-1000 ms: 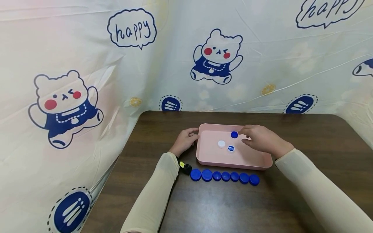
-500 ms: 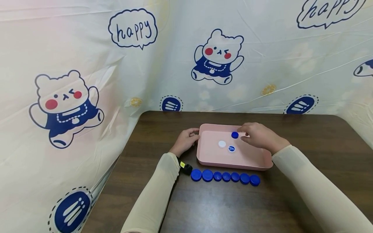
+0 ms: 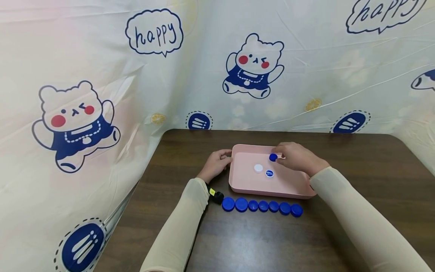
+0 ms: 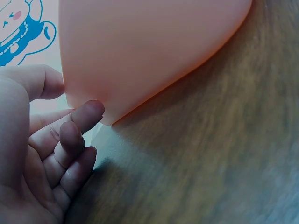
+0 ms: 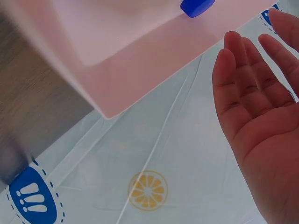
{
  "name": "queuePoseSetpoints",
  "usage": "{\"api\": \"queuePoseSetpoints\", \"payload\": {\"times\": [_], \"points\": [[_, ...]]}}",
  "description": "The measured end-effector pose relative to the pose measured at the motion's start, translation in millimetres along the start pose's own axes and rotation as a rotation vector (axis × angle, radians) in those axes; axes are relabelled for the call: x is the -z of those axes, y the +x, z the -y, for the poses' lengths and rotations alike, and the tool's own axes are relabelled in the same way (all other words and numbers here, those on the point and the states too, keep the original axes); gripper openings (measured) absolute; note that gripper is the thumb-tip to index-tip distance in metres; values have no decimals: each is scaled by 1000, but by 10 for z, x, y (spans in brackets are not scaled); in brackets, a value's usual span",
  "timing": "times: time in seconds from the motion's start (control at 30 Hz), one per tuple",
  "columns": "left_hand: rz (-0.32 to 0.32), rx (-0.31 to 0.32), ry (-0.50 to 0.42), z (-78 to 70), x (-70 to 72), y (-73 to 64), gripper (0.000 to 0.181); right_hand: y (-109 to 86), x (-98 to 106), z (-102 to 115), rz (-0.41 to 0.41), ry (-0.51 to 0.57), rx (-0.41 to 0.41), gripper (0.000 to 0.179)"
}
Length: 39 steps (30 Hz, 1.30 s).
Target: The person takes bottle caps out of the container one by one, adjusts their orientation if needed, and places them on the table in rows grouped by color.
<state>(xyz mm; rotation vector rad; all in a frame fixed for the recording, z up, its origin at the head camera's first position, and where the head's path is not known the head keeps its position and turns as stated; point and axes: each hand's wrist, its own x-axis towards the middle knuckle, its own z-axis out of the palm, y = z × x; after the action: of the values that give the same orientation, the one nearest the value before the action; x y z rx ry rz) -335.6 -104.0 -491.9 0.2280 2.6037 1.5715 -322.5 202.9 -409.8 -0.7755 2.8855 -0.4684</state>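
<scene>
A pink tray [image 3: 242, 185] lies on the table. My left hand [image 3: 216, 164] rests its fingertips against the tray's outer left wall; in the left wrist view its other fingers [image 4: 77, 172] curl loosely beside the wall. Inside the tray, a small blue bottle cap [image 3: 273, 157] lies toward the back. My right hand [image 3: 297, 156] reaches over the tray from the right, thumb and forefinger tips right at that cap. The right wrist view shows the palm with relaxed fingers [image 5: 233, 79] and the blue cap at the top. A white cap [image 3: 258, 168] and a blue-and-white printed cap [image 3: 269, 173] lie nearer.
In front of the tray, several blue caps [image 3: 263, 206] form a row on the brown wooden table [image 3: 238, 241]. A black wrist device [image 3: 217, 197] sits by the row's left end. A printed cloth [image 3: 210, 75] hangs behind the table.
My right hand has moved left across the tray, bringing its fingertips to the blue cap at the back. The left hand, tray and row of caps have stayed in place.
</scene>
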Motion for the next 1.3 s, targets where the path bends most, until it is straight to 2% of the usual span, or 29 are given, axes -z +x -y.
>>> {"api": "queuePoseSetpoints", "payload": {"times": [0.33, 0.57, 1.0, 1.3], "points": [[6, 15, -4, -14, 0, 5, 40, 102, -60, -22, 9, -12, 14, 36], [-3, -4, 3, 2, 6, 18, 40, 163, -83, -41, 10, -23, 21, 36], [1, 15, -5, 2, 10, 7, 40, 222, -138, -22, 72, -67, -71, 39], [1, 6, -8, -20, 6, -10, 40, 224, -155, -22, 71, -85, -79, 37]]}}
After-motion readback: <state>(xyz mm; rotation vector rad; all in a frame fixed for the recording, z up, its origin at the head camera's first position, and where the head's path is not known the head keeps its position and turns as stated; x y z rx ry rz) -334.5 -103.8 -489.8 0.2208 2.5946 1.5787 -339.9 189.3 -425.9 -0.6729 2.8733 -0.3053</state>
